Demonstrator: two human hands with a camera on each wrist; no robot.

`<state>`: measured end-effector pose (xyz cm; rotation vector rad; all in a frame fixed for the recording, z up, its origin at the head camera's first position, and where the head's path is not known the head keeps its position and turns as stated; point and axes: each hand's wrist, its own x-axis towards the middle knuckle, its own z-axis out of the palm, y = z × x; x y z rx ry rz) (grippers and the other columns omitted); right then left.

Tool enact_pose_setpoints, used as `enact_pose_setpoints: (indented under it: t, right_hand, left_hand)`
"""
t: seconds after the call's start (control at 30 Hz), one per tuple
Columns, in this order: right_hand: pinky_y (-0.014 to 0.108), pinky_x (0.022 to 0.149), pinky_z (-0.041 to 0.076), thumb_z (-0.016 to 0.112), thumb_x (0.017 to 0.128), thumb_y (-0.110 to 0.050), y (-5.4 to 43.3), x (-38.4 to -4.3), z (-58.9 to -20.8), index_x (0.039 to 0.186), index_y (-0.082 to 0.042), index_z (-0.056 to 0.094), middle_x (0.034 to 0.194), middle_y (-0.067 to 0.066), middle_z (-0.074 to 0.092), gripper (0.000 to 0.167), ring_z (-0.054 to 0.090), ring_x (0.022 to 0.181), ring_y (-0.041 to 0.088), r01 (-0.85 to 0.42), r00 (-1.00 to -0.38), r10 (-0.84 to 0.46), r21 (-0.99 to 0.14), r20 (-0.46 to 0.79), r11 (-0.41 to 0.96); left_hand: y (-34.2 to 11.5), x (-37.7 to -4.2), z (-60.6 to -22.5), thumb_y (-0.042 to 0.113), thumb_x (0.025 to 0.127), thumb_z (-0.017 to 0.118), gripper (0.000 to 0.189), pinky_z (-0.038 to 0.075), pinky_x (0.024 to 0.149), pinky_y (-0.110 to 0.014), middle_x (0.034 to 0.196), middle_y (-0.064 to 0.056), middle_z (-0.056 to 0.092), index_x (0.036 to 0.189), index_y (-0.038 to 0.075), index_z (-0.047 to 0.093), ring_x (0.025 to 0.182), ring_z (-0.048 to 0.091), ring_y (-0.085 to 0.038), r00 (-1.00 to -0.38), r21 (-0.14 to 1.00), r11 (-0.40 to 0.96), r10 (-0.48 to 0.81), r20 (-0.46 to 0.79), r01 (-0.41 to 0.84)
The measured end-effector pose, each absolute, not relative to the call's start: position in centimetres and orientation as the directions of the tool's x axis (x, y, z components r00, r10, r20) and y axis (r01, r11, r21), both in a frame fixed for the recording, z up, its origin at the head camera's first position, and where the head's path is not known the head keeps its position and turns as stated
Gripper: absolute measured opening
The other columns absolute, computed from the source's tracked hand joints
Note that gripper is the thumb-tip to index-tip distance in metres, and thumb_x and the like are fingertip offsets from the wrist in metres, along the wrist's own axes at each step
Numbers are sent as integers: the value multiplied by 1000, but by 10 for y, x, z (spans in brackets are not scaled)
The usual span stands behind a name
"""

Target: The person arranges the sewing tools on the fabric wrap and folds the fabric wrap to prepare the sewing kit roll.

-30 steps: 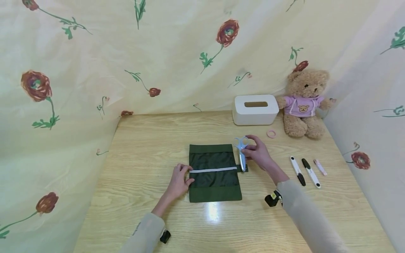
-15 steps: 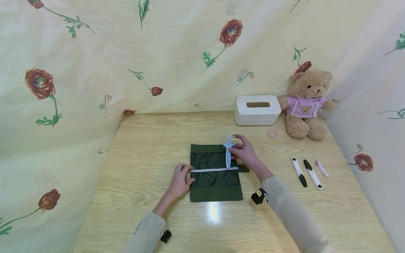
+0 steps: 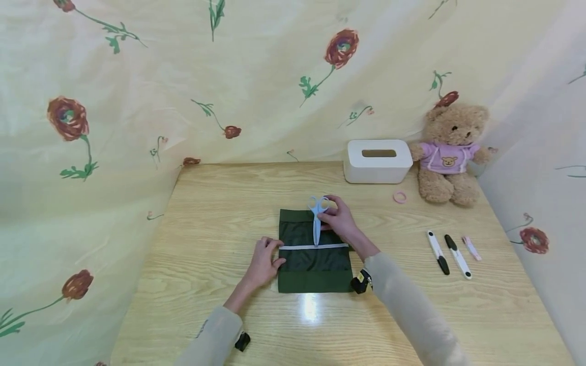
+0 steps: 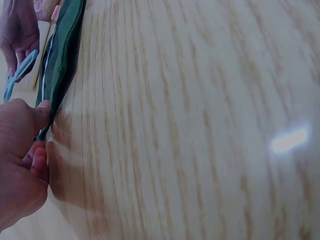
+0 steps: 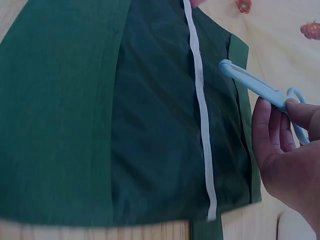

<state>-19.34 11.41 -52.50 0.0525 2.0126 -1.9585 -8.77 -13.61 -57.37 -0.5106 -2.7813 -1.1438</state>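
Observation:
A dark green cloth tool roll (image 3: 316, 282) lies unfolded on the table, with a white elastic strip (image 5: 204, 107) running across its middle. At its left edge my left hand (image 3: 262, 263) pinches the cloth; in the left wrist view the thumb is on top and the fingers are beneath (image 4: 39, 162). Light blue scissors (image 3: 316, 227) are in my right hand (image 3: 341, 219), held near the handle loops between thumb and fingers. Their blades look closed and covered, tip toward the strip. In the right wrist view the scissors (image 5: 257, 86) slant over the roll's far part.
At the back stand a white tissue box (image 3: 379, 172) and a teddy bear (image 3: 446, 175) in a purple top. A pink ring (image 3: 400, 197) lies before them. On the right are two black-and-white slim tools (image 3: 438, 252) and a small pink item (image 3: 471, 248).
My right hand has carried the scissors leftward, from beside the roll's right-edge tab to over its upper middle. My left hand stays at the left edge.

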Motion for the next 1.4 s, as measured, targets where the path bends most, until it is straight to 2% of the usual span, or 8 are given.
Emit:
enact_pose_setpoints:
  t: [0.4,0.7,1.2,1.4]
  right_hand:
    - [36,65,57,63,95,6,71,-200,-535,146,-6,37,95,17,66,58,65,77,19,226,-953,-190,-972,-234,63]
    - [39,67,58,63,94,8,51,-202,-539,143,-6,40,97,21,67,56,66,77,22,211,-957,-189,-975,-219,65]
    - [36,66,57,64,93,8,37,-201,-544,141,-7,42,99,21,68,54,67,82,27,234,-945,-203,-963,-257,131]
    - [34,62,57,64,91,9,35,-198,-542,143,-5,40,94,20,67,59,66,76,26,226,-937,-228,-958,-263,177]
  left_hand:
    - [-136,-89,-574,5,83,80,36,43,83,-44,106,-12,50,115,3,63,97,47,-30,-945,660,677,257,204,326]
    - [-137,-89,-575,5,82,81,36,43,83,-44,106,-13,51,114,4,63,96,48,-31,-936,645,678,266,231,352]
    - [-137,-90,-576,6,84,79,35,43,83,-42,108,-12,50,116,6,62,97,47,-30,-949,661,682,256,185,313]
    - [-138,-91,-575,6,85,79,36,43,84,-43,110,-12,50,116,5,62,99,47,-30,-952,662,685,253,175,304]
